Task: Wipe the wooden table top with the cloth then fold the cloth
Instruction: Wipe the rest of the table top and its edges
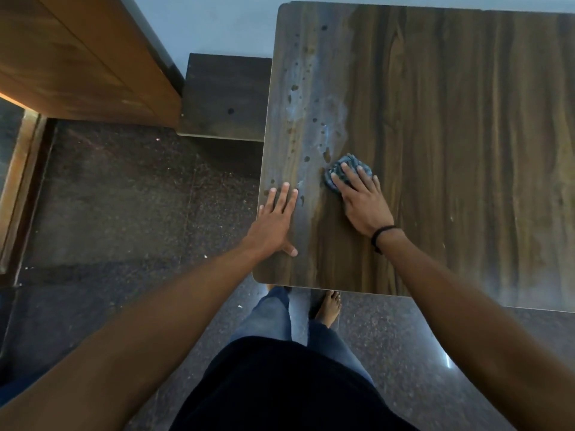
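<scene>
The wooden table top point(451, 135) fills the upper right of the view, dark brown with grain running away from me. A pale wet streak with dark droplets point(306, 98) runs along its left side. A bunched blue-grey cloth point(350, 164) lies on the table at the near end of that streak. My right hand point(361, 200) presses flat on the cloth, fingers spread over it, a black band on the wrist. My left hand point(275, 219) rests flat on the table's near left edge, fingers apart, holding nothing.
A dark low stool or step point(227, 94) stands left of the table. A wooden cabinet point(77, 57) sits at the upper left. The dark speckled floor point(124, 213) lies below. My legs and a bare foot point(326, 306) are at the table's near edge.
</scene>
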